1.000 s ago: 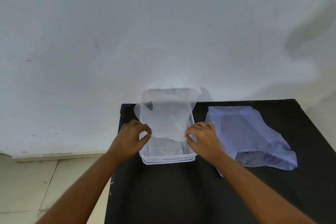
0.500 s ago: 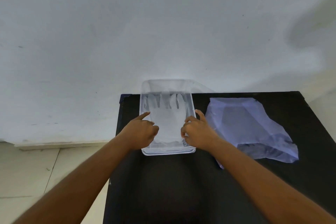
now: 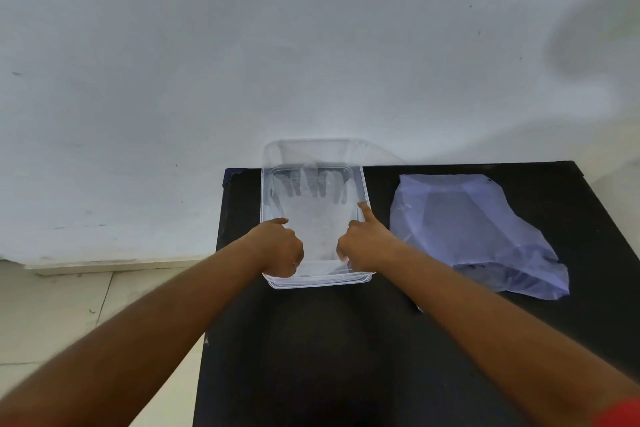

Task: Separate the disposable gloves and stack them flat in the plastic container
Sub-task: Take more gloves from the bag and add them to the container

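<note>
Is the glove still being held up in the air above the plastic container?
No, the glove lies flat inside the plastic container, with the left hand and right hand pressing its lower edges.

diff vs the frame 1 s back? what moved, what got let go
The translucent disposable glove, held up by its cuff above the clear plastic container a second ago, has come down and lies flat inside it, fingers toward the wall. The left hand and right hand dropped into the container, index fingers out, pressing the glove edges. The bluish plastic bag and black table stayed put.
</note>
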